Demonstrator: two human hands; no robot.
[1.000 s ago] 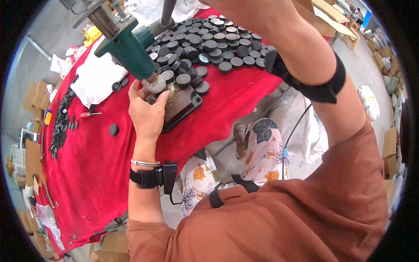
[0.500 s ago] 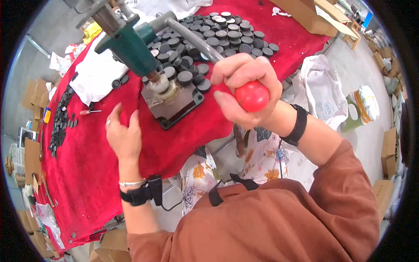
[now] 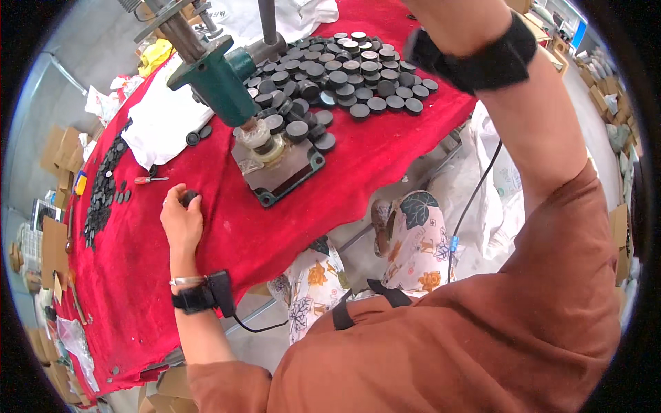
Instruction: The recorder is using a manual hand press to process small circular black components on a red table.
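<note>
Pinched in the left hand (image 3: 180,219) fingertips on the red cloth (image 3: 227,227): small black disc (image 3: 187,197), probably light, stiff, best gripped by its rim; beyond, green press (image 3: 220,79); right hand out of view, grip unknowable.

A small round black disc (image 3: 188,197) lies flat on the red cloth (image 3: 227,227), left of the green press (image 3: 219,79) and just off its grey base plate's near-left corner. The fingertips (image 3: 180,203) of the left hand (image 3: 180,221) cover part of it, so only its dark top edge shows.
</note>
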